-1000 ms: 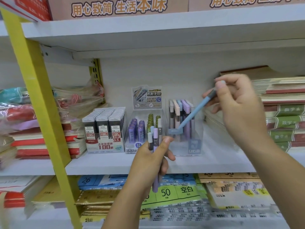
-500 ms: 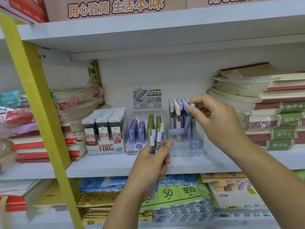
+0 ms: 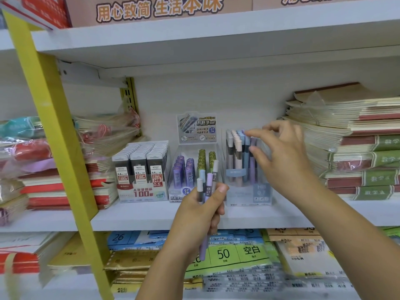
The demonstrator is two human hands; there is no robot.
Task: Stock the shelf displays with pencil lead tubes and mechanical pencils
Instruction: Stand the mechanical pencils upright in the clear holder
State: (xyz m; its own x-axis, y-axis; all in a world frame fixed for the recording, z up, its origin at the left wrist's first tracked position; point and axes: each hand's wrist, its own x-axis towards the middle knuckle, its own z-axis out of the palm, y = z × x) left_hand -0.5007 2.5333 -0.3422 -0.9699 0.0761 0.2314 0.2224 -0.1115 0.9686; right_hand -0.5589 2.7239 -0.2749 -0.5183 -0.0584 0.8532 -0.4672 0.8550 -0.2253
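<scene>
My left hand (image 3: 200,215) grips a bundle of mechanical pencils (image 3: 208,180) upright in front of the shelf edge; their grey, blue and purple caps stick up above my fingers. A clear pencil display box (image 3: 249,192) stands on the shelf and holds several pastel pencils. A blue pencil (image 3: 246,158) stands in it at the front. My right hand (image 3: 283,156) hovers at the box's top right with fingers spread. Its index fingertip is at the pencil tops and its thumb beside a purple pencil (image 3: 252,167). Left of the box stand a lead tube display (image 3: 188,176) and a boxed 0.5 HB lead display (image 3: 141,176).
Stacked notebooks (image 3: 357,148) fill the shelf to the right, and wrapped notebook packs (image 3: 43,169) lie on the left. A yellow upright (image 3: 58,148) crosses the left side. The white shelf board (image 3: 140,219) runs below the displays, with paper packs (image 3: 233,254) on the lower shelf.
My right hand brought the blue pencil down into the clear box, and its fingers have now spread off the pencil. My left hand stayed in place with its bundle.
</scene>
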